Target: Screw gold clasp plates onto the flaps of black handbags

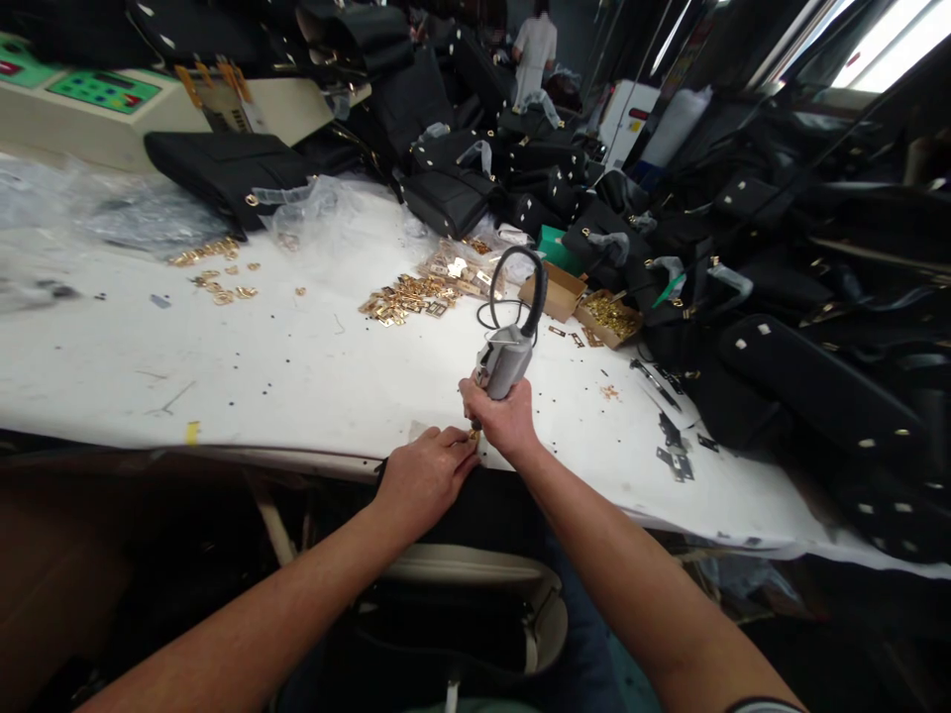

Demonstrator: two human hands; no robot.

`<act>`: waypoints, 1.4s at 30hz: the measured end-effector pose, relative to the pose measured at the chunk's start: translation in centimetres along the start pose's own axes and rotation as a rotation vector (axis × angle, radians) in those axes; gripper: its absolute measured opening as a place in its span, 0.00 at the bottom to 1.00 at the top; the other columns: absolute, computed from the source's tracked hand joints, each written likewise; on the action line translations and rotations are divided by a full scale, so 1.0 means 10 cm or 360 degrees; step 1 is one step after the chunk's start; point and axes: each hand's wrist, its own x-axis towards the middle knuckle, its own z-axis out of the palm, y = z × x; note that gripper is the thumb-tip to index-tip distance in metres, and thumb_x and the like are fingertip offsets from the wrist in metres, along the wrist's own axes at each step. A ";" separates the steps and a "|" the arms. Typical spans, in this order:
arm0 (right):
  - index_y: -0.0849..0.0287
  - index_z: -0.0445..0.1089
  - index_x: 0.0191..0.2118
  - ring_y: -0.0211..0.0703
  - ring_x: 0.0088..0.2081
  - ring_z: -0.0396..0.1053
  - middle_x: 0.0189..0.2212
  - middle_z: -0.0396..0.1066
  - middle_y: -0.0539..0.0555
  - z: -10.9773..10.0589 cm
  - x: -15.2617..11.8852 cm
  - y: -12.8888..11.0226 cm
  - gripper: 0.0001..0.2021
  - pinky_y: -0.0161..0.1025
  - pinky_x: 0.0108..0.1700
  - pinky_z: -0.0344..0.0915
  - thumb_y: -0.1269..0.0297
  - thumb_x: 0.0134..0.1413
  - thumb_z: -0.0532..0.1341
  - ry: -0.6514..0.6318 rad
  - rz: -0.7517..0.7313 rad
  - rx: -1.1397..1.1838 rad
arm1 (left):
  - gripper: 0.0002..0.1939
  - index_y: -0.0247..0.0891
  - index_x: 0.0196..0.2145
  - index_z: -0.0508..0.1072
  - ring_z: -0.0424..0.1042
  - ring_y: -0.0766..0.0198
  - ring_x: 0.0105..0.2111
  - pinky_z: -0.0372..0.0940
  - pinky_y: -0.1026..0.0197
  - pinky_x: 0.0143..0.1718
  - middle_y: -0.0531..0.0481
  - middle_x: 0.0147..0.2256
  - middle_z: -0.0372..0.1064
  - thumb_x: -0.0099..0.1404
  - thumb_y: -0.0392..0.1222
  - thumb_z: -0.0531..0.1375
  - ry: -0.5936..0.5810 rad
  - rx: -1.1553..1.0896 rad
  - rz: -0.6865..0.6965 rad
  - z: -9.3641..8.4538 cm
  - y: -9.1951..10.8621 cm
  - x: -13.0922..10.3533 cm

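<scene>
A grey corded power tool (pixel 506 358) stands nearly upright at the table's front edge, and my right hand (pixel 505 416) is wrapped round its lower body. Its tip meets a small gold metal piece (pixel 474 436). Just left of the tip, my left hand (pixel 427 470) presses its fingers together on black material (pixel 482 510) at the edge, close to the gold piece. Whether the fingers pinch the gold piece or only the material is hard to tell. Below, an open black bag with a beige rim (pixel 475 564) lies at my lap.
On the white table (pixel 357 381) lie gold metal plates (pixel 408 297), gold rings (pixel 215 282) and a cardboard box of small gold parts (pixel 609 317). Black bags (pixel 450 198) are piled behind and at right. Scissors-like dark tools (pixel 655 384) lie at right. A person (pixel 536 50) stands far back.
</scene>
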 end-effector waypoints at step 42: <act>0.58 0.65 0.24 0.35 0.18 0.60 0.16 0.63 0.46 -0.13 -0.20 -0.07 0.20 0.35 0.23 0.62 0.48 0.49 0.69 0.0384 0.0079 0.0704 | 0.15 0.46 0.46 0.78 0.73 0.59 0.44 0.66 0.59 0.36 0.51 0.47 0.77 0.75 0.49 0.52 0.0126 -0.0123 0.0040 0.01 -0.01 -0.04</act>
